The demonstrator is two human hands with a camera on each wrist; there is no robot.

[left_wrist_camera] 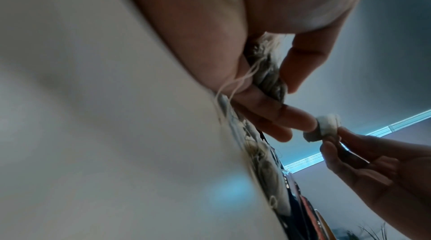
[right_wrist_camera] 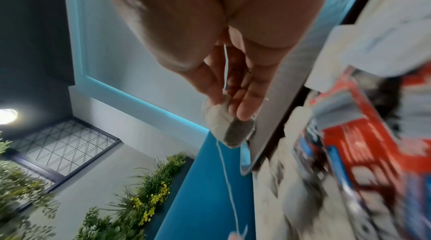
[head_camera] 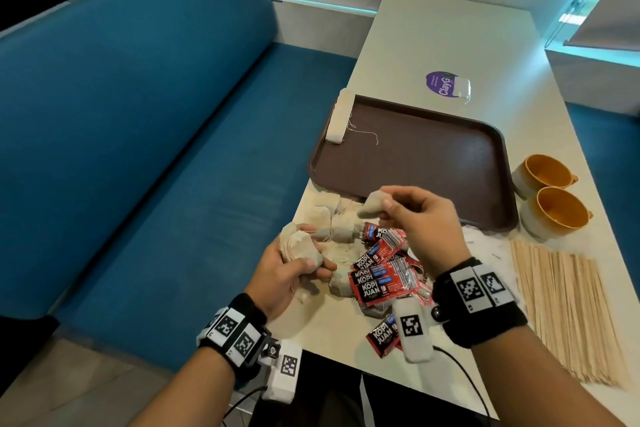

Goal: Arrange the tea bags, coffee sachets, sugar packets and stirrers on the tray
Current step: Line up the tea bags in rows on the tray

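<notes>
1. The camera on my head looks down at the table [head_camera: 433, 45] from above.
2. The camera on my left wrist sits close to my fingers [left_wrist_camera: 291, 117].
3. The one on my right wrist looks along my palm.
4. All three see the tea bag [head_camera: 374, 205] I pinch.

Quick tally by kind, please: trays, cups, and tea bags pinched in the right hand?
Brown plastic tray: 1
Orange-lined ceramic cups: 2
Grey paper tea bag pinched by the right hand: 1
Total: 4
The heaped bags and sachets overlap too much to count.
</notes>
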